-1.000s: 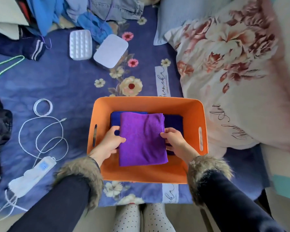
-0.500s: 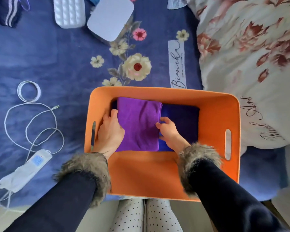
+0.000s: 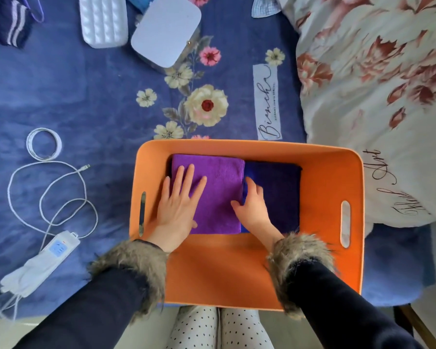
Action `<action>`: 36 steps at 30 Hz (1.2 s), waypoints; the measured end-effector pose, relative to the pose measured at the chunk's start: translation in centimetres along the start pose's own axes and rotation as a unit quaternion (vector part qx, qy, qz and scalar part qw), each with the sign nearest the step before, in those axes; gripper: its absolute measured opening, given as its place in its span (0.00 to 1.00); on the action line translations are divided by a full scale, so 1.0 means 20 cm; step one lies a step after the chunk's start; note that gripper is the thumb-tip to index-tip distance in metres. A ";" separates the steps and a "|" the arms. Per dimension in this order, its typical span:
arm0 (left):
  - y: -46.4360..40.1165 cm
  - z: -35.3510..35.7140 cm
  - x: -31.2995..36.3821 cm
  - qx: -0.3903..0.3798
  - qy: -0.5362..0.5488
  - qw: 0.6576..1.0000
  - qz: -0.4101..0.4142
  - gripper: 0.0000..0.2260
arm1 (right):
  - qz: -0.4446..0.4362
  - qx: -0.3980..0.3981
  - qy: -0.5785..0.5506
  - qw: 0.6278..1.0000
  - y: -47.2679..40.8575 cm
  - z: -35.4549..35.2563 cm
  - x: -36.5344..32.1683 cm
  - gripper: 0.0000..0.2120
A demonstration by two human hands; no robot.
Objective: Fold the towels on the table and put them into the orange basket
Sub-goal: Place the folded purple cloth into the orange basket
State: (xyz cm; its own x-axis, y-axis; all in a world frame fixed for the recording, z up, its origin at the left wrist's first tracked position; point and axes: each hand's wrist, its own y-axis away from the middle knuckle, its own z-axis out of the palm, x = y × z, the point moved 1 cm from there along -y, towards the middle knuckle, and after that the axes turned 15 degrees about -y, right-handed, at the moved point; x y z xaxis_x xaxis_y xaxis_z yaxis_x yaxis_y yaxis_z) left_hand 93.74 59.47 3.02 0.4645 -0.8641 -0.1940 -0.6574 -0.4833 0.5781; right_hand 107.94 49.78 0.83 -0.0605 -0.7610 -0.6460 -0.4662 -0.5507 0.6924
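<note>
Shifted since earlier: left hand (image 3: pixel 178 202) now lying flat, fingers spread, on purple towel (image 3: pixel 217 187) in orange basket (image 3: pixel 332 177); right hand (image 3: pixel 253 206) pinching its edge beside navy towel (image 3: pixel 280 192).

A single head-worn wide-angle camera looks steeply down from close above, facing forward over both fur-cuffed sleeves; the rectangular orange basket (image 3: pixel 332 177) fills the frame's lower centre.

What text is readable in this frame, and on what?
"Bianch", cursive; last letter unclear: white label printed on the blue bedsheet.
Small print beside it on that label: too small to read.
Cursive script on the floral quilt, right of the orange basket: partly cut off, not readable with certainty.
Blue panel on the white power strip: markings too small to read.
</note>
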 end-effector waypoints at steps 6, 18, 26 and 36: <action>-0.08 0.05 -0.07 -0.069 -0.106 0.992 -0.020 0.62 | -0.266 -0.069 0.426 0.862 -0.02 0.01 0.02 0.55; -0.03 -0.05 -0.04 -0.084 0.089 0.992 -0.007 0.43 | -0.175 -0.104 0.383 0.901 0.03 -0.09 -0.03 0.44; 0.37 -0.47 0.08 0.116 0.250 0.961 -0.003 0.25 | -0.165 0.026 0.231 0.959 0.59 -0.46 -0.20 0.32; 0.67 -1.17 0.23 0.279 0.203 0.929 0.131 0.27 | -0.166 0.272 0.175 0.932 1.39 -1.00 -0.24 0.28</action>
State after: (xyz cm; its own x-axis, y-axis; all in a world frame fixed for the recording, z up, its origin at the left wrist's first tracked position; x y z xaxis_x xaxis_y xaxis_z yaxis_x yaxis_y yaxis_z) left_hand 100.90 52.24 28.43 0.3552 -0.8933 0.2754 -0.9326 -0.3586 0.0398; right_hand 112.91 31.15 29.61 0.4128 -0.6979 -0.5853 -0.7927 -0.5917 0.1464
